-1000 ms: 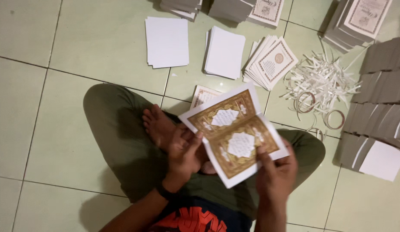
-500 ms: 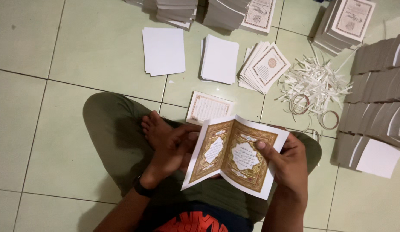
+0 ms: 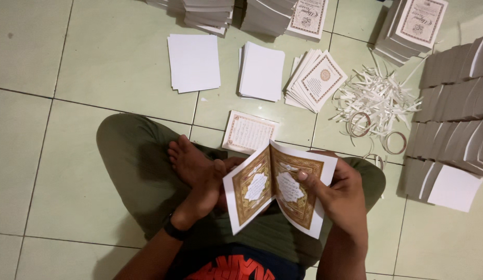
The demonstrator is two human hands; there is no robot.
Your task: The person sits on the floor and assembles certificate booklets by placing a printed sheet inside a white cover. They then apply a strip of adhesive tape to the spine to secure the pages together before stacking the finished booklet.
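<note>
Printed gold-bordered sheet (image 3: 278, 189), flat a second ago, is now creased along its middle into a booklet over the lap, left hand (image 3: 208, 189) gripping its left leaf, right hand (image 3: 340, 194) its right, fold half closed.

Your left hand (image 3: 208, 189): fingers hidden behind folded gold-and-white printed paper cover (image 3: 275, 189) | stacks of white printed booklets (image 3: 267, 15): cut off at top edge | grey upright card rows (image 3: 451, 103): cut off at right.
</note>
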